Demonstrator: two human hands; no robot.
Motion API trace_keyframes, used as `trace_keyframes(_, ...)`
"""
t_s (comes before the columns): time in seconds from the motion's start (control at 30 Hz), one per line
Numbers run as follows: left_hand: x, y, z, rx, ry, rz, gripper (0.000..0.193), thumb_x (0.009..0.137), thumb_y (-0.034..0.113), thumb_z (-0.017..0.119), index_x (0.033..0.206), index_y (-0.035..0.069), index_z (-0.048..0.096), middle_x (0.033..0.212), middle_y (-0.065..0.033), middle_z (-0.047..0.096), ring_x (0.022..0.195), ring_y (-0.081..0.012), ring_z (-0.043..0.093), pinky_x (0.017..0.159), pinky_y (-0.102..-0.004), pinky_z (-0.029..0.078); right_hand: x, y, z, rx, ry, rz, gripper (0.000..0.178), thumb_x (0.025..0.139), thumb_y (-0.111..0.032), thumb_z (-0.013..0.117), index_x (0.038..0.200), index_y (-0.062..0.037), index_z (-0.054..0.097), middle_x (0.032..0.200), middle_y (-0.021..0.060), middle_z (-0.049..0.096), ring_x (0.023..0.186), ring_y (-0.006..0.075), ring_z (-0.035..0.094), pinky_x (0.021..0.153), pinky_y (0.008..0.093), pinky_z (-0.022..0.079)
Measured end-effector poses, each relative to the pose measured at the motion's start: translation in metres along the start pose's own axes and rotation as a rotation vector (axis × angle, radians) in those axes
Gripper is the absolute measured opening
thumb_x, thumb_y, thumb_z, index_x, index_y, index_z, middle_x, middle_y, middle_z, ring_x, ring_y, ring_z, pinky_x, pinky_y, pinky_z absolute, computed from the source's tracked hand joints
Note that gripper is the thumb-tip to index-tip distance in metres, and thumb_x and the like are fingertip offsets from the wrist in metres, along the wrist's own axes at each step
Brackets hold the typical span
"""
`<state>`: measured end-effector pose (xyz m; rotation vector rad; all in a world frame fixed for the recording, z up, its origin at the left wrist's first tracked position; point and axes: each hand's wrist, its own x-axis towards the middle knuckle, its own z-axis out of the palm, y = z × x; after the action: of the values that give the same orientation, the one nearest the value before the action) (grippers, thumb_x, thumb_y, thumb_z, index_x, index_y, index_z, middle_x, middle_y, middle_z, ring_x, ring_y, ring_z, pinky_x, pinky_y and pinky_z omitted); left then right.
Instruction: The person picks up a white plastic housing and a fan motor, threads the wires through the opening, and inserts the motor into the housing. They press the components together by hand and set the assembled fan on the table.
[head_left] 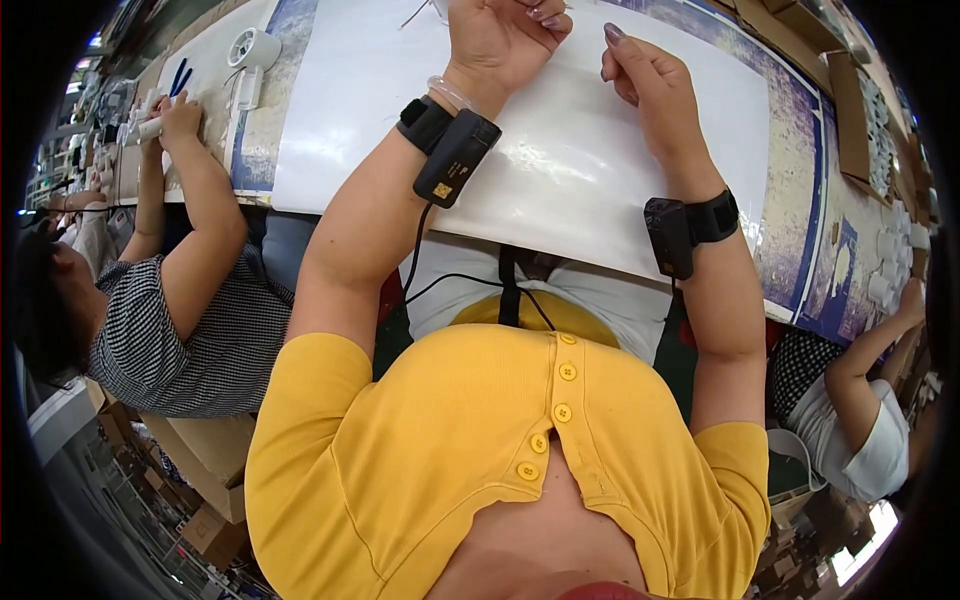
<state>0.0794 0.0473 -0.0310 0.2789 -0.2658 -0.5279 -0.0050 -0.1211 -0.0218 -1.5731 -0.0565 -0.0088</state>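
Observation:
My left hand (505,42) is at the far edge of the view over the white tabletop sheet (560,180), palm turned up and fingers curled in. Part of it is cut off by the frame, and anything between its fingers is hidden. To its right, my right hand (655,88) is closed, the thumb pressed toward the bent fingers; whatever it may hold is too small or hidden to make out. The two hands are apart. Beyond my left wrist, a thin wire (415,14) and a bit of a white part show at the top edge.
A white round fan-like part (254,48) lies on the table at left, near a co-worker's hands (180,120) holding a white piece. A cardboard box (858,125) of white parts stands at right, with several white pieces (888,265) near another co-worker. A black cable (470,277) crosses my lap.

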Motion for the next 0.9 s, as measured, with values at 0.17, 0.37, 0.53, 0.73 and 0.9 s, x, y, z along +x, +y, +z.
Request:
trace_keyframes(0.17,-0.004,0.003,0.010,-0.261,0.002,-0.025,0.027,0.089,0.032,0.056,0.093,0.005,0.057,0.068,-0.0002,0.044,0.063,-0.0142,0.041,0.063,-0.0276,0.037,0.000,0.008,0.003,-0.118,0.000,-0.128,0.038,0.096,-0.034,0.053,0.071,-0.0071,0.061,0.063,-0.0062,0.047,0.055,0.0024,0.032,0.051,0.0193,0.024)
trace_keyframes(0.37,0.000,0.009,0.009,-0.294,0.060,0.005,0.031,0.088,0.033,0.056,0.094,0.002,0.057,0.069,-0.0005,0.044,0.064,-0.0142,0.040,0.064,-0.0273,0.037,0.001,-0.001,-0.003,-0.010,-0.002,-0.021,0.034,0.097,-0.032,0.051,0.075,-0.0076,0.059,0.063,-0.0061,0.046,0.056,0.0042,0.033,0.053,0.0206,0.027)
trace_keyframes(0.53,-0.002,0.011,0.008,-0.299,0.052,-0.006,0.030,0.089,0.031,0.057,0.099,0.003,0.058,0.074,-0.0017,0.048,0.070,-0.0145,0.045,0.069,-0.0282,0.039,0.017,0.007,-0.026,0.816,0.048,0.232,0.027,0.097,-0.029,0.052,0.077,-0.0104,0.052,0.053,-0.0047,0.032,0.046,0.0093,0.029,0.046,0.0239,0.027)
trace_keyframes(0.73,-0.004,-0.004,0.017,-0.170,0.002,-0.053,0.031,0.088,0.032,0.057,0.095,0.003,0.057,0.071,-0.0005,0.044,0.065,-0.0146,0.041,0.064,-0.0271,0.036,0.020,0.011,-0.042,1.135,0.144,0.256,0.024,0.096,-0.028,0.053,0.078,-0.0110,0.053,0.056,-0.0037,0.035,0.048,0.0098,0.031,0.048,0.0235,0.028)
trace_keyframes(0.9,-0.007,0.000,0.017,0.048,-0.119,-0.198,0.030,0.091,0.034,0.055,0.101,0.006,0.058,0.079,-0.0009,0.050,0.072,-0.0151,0.044,0.071,-0.0300,0.038,0.029,0.010,-0.042,1.190,0.154,0.284,0.025,0.096,-0.029,0.052,0.080,-0.0102,0.053,0.057,-0.0021,0.037,0.051,0.0115,0.033,0.052,0.0245,0.031)
